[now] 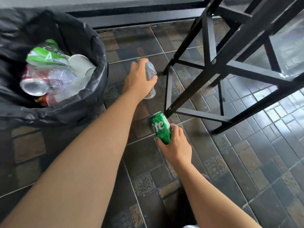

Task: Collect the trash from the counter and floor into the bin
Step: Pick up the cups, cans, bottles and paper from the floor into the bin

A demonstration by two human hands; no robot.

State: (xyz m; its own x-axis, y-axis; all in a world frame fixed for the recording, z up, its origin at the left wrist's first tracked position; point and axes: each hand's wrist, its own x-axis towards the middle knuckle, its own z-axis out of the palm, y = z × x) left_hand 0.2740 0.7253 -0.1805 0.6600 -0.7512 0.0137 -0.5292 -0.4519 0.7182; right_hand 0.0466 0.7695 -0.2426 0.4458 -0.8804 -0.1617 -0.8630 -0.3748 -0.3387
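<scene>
Tiles (256, 163) underfoot; left hand (139, 79) grips plastic bottle (150, 71), right hand (176, 145) green can (162, 127).

Green aluminium drink can (161, 130), white lettering. Black plastic bin liner (85, 40). Grey-brown patterned floor tiles (246, 162). Black metal frame (230, 68).

Daylight glare on the floor tiles (271, 116) at right, dimmer left, wide-angle bending, bin (54, 66) contents blurred

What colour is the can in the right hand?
Green with white lettering; the can, held by the right hand, shows in the head view.
</scene>
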